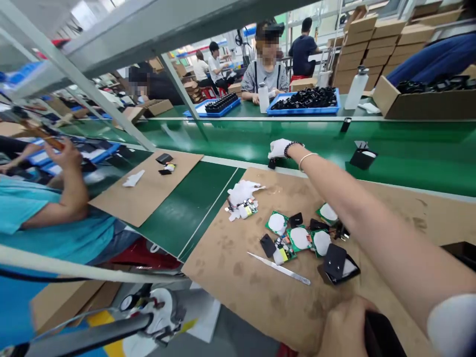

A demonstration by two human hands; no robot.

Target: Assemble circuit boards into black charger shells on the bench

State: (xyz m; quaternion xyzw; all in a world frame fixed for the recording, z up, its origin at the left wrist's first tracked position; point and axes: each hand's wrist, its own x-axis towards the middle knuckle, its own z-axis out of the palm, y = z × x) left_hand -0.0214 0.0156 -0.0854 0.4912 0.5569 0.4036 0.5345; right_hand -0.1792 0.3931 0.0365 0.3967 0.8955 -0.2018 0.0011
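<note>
**Location.** The right hand (280, 148), in a white glove, reaches far forward. It sits over a small black part (272, 162) at the far edge of the cardboard sheet (241, 292), just beside the green belt (241, 139).

**Fingers.** The right fingers (275, 148) curl down onto the black part; whether they grip it cannot be told. The left hand (345, 322), low and near the body, is closed around a black case (383, 337).

**Handling.** The black part looks like moulded plastic and is probably light, stiff and smooth. A pinch across two opposite sides is likely to hold best. The glove may reduce feel.

**Surface.** The cardboard sheet is flat, matt and stained, and lies on the counter (186, 208). It carries circuit boards (297, 238), black covers (336, 263), white scraps (243, 191) and a metal strip (278, 267), all close together.

**Room.** Blue trays (303, 101) stand beyond the belt. A person in a blue shirt (55, 223) sits close on the left, so side clearance is limited.
</note>
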